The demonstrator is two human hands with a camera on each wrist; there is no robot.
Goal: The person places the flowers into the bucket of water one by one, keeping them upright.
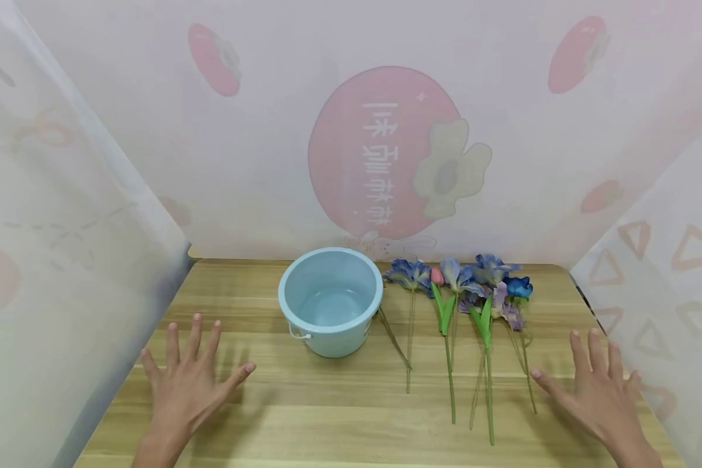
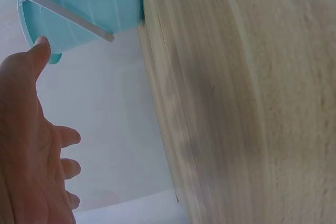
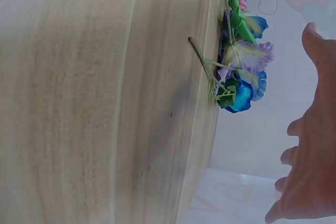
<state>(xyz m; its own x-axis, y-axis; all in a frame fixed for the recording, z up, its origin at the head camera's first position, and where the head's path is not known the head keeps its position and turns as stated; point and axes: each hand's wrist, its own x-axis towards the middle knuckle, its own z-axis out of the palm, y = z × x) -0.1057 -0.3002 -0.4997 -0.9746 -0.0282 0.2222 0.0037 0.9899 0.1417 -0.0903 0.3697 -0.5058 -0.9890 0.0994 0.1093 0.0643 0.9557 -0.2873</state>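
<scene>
A light blue bucket (image 1: 335, 338) with a white handle (image 2: 68, 15) stands upright near the table's back, left of the flowers, and nothing shows inside it. To its right lie several artificial flowers with long green stems: blue-purple irises (image 1: 411, 275), a pink tulip (image 1: 437, 277), a lilac flower (image 3: 249, 56) and a blue rose (image 1: 518, 286). My left hand (image 1: 187, 390) hovers over the table left of the bucket, fingers spread, holding nothing. Over the right side, my right hand (image 1: 602, 396) is spread the same way, its thumb close to the rightmost stems.
The wooden table (image 1: 327, 429) is walled in by pale printed cloth at the back (image 1: 257, 162), left and right. The flower heads lie close to the table's back edge, with their stems pointing toward the front.
</scene>
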